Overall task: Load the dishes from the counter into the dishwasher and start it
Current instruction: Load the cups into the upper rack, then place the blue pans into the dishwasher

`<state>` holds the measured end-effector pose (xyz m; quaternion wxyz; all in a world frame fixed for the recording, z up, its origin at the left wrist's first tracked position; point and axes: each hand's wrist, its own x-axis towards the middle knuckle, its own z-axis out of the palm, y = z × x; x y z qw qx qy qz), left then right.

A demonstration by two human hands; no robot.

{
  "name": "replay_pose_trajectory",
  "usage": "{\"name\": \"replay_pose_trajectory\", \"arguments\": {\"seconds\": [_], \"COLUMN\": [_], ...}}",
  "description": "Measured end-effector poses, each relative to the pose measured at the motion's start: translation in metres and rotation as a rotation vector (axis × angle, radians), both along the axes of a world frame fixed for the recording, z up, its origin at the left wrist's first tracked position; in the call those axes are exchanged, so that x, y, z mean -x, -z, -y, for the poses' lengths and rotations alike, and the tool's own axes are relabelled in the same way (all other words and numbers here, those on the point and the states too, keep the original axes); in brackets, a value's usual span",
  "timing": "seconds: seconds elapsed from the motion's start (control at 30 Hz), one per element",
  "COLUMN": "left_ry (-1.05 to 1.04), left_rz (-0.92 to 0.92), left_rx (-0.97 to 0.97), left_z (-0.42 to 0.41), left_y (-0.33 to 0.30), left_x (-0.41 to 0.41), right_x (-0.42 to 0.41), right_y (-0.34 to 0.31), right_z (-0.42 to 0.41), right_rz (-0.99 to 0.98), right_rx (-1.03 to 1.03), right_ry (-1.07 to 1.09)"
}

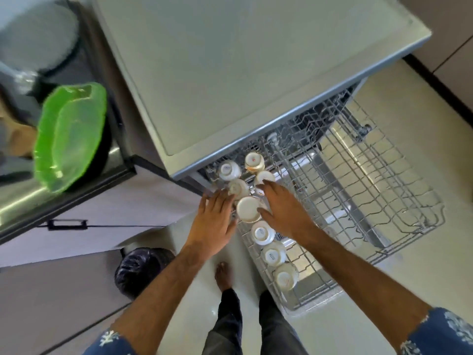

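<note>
The dishwasher's upper wire rack (358, 190) is pulled out over the open door. Several white cups stand upside down along its left side. One cream cup (247, 209) sits between my hands. My left hand (213, 221) lies with straight fingers against the cup's left side, at the rack's edge. My right hand (284, 208) reaches over the rack with fingers extended, its thumb near the cup's right side. Neither hand curls around the cup. More cups (262, 233) line the rack toward me.
The dishwasher's grey top (230, 73) fills the upper middle. A green plastic plate (69, 137) lies on the steel counter (30, 201) at left. A black bin bag (140, 270) sits on the floor by my bare foot (224, 276). Cabinets stand at right.
</note>
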<state>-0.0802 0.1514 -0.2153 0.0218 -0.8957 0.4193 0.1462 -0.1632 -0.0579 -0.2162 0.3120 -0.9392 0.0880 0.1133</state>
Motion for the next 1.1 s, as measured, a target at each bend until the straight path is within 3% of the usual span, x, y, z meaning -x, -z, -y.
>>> {"name": "replay_pose_trajectory", "arguments": {"seconds": [0.13,0.57,0.83,1.1], "left_ry": [-0.186,-0.709,-0.835,-0.891], "left_rz": [-0.06,0.164,0.229,0.215], "left_rx": [-0.087,0.052,0.133,0.263], "left_z": [-0.047,-0.312,-0.458,-0.509], "left_y": [-0.06,-0.181,-0.222,-0.239], "left_x": [0.035,0.082,0.089,0.021], "right_x": [0.012,-0.056,-0.096,-0.184], "right_y": [-0.063,-0.177,-0.234,-0.255], "right_z": [-0.049,-0.268,-0.407,-0.456], "right_rz": [0.033,0.22,0.251,0.305], "right_rx": [0.109,0.12,0.138,0.284], "right_ry": [-0.166,-0.637,-0.704,-0.648]}}
